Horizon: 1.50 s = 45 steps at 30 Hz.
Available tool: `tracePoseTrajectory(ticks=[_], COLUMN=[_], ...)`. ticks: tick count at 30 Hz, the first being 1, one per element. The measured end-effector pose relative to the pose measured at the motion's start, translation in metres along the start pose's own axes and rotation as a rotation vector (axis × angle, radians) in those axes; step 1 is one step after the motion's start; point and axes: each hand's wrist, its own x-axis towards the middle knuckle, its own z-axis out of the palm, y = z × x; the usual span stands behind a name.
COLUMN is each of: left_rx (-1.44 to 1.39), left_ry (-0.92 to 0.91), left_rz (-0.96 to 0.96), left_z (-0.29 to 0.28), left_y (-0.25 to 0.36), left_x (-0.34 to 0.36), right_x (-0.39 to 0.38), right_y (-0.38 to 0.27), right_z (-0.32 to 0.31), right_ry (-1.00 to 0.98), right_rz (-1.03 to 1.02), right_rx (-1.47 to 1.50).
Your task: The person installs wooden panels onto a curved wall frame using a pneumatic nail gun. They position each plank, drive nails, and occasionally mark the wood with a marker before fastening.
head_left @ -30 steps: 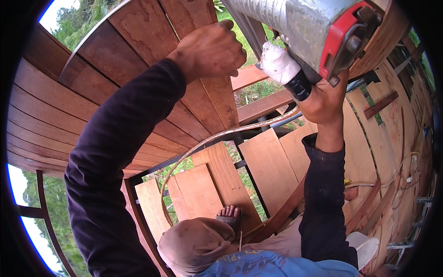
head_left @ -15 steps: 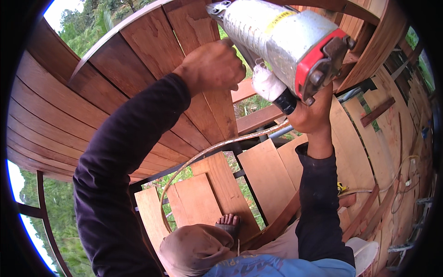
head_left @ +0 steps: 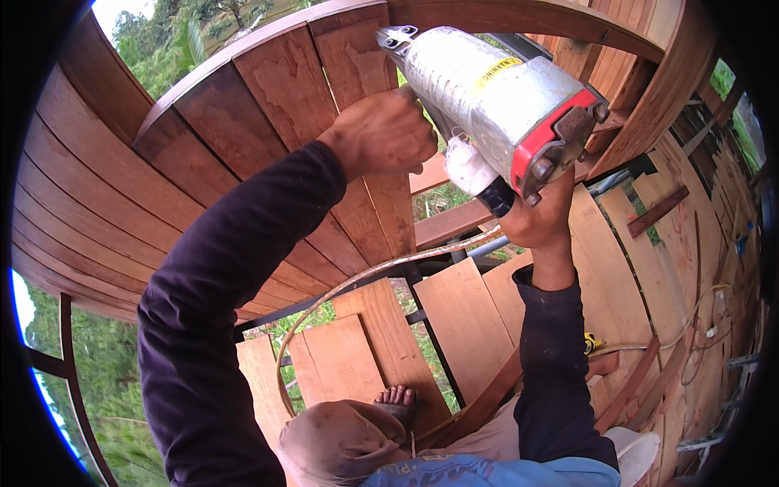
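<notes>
Fastening step, by my read — left hand (head_left: 385,134) clenched against upright plank (head_left: 357,122), right hand (head_left: 540,219) gripping nail gun (head_left: 495,101); next: nose square on board.

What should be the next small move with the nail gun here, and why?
Probably press the nail gun nose flat onto the plank. The left hand already braces that plank, and the right hand grips the handle with the nose at the wood.

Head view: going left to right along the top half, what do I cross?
Curved wall of dark wooden planks → left hand pressed against an upright plank → silver nail gun with its red end cap → right hand under it → wooden boards at the far right.
</notes>
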Motion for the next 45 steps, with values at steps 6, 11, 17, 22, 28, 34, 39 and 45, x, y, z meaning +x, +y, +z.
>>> tracePoseTrajectory(ticks=[6,11,17,22,28,34,39,45], left_rx=[0.009,0.043,0.009,0.109,0.101,0.019,0.013,0.030], left_ry=[0.071,0.067,0.088,0.054,-0.061,-0.104,-0.046,-0.016], left_rz=[0.007,0.023,0.007,0.019,-0.007,0.009,0.020,0.015], left_z=[0.003,0.002,0.001,-0.013,-0.005,-0.014,-0.011,-0.005], left_y=[-0.001,0.002,0.000,-0.001,0.003,0.004,0.004,0.001], left_x=[-0.002,0.000,-0.004,-0.003,-0.001,0.005,0.003,-0.001], right_x=[0.002,-0.003,-0.001,-0.005,-0.004,-0.003,-0.004,0.001], right_y=[0.001,0.009,0.002,0.003,0.002,0.003,-0.002,-0.004], right_z=[0.003,0.004,0.007,0.004,0.009,0.008,0.009,0.007], right_ry=[-0.008,0.015,0.006,-0.035,-0.006,-0.011,-0.002,-0.064], right_rz=[0.006,0.011,0.066,0.056,0.022,0.010,-0.047,-0.100], right_rx=[-0.008,0.026,0.029,-0.057,0.001,0.014,-0.083,-0.211])
